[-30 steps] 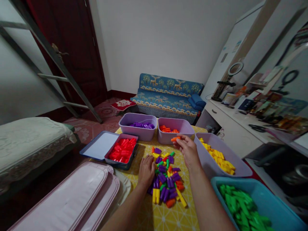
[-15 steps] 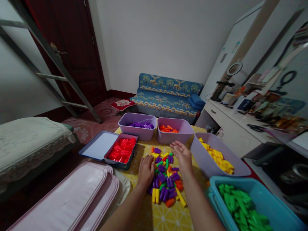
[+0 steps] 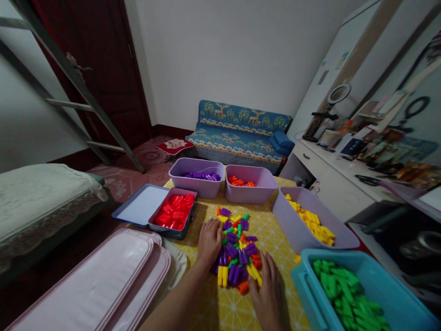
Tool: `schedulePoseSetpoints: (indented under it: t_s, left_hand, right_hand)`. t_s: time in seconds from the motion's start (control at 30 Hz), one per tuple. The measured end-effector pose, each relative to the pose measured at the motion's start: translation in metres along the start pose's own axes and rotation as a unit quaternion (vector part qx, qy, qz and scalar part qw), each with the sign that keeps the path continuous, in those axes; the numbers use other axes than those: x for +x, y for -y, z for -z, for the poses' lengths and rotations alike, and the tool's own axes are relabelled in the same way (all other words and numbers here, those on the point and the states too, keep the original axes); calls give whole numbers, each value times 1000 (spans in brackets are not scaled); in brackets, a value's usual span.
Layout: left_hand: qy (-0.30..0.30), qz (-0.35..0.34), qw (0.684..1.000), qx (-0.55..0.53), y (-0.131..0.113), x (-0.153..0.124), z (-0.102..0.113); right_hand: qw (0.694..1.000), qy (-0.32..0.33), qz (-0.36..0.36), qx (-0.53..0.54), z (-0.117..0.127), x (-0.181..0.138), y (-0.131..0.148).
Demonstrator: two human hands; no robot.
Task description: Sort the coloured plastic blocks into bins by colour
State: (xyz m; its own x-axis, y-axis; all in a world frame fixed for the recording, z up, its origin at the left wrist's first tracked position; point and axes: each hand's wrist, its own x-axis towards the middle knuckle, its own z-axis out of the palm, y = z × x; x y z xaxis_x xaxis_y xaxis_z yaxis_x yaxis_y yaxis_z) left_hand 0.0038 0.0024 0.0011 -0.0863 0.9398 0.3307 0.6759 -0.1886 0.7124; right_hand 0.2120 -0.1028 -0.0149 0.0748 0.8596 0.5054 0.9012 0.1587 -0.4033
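Note:
A pile of mixed plastic pieces (image 3: pixel 237 246), purple, yellow, orange and green, lies on the yellow tablecloth (image 3: pixel 227 308). My left hand (image 3: pixel 209 241) rests palm down on the pile's left edge, fingers bent over some pieces. My right hand (image 3: pixel 269 294) lies flat at the pile's near right edge, fingers stretched onto orange and yellow pieces. Behind the pile stand a lilac tub of purple pieces (image 3: pixel 197 177) and a lilac tub of orange pieces (image 3: pixel 251 184).
A lilac tub of yellow pieces (image 3: pixel 312 223) sits right, a teal bin of green pieces (image 3: pixel 344 289) near right. An open tin of red pieces (image 3: pixel 174 214) is left. Pink lids (image 3: pixel 99 285) lie near left. A bed, ladder, sofa and desk surround the table.
My right hand dropped an orange piece at the orange tub, opened, and pulled back to the pile's near edge. The left hand stayed on the pile.

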Motion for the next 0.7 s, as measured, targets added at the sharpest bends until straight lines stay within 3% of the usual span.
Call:
schedulePoseSetpoints:
  t_s: [0.1, 0.4, 0.53, 0.7]
  left_hand:
    - [0, 0, 1000, 1, 0, 0, 0]
    - [5, -19, 1000, 1, 4, 1, -2]
    - [-1, -17, 1000, 2, 4, 1, -3]
    - [-1, -22, 1000, 2, 3, 2, -2]
  right_hand:
    - [1000, 4, 0, 5, -14, 6, 3]
    - [981, -26, -80, 173, -62, 81, 15]
    - [959, 6, -101, 264, -55, 86, 20]
    - [951, 62, -66, 297, -21, 80, 17]
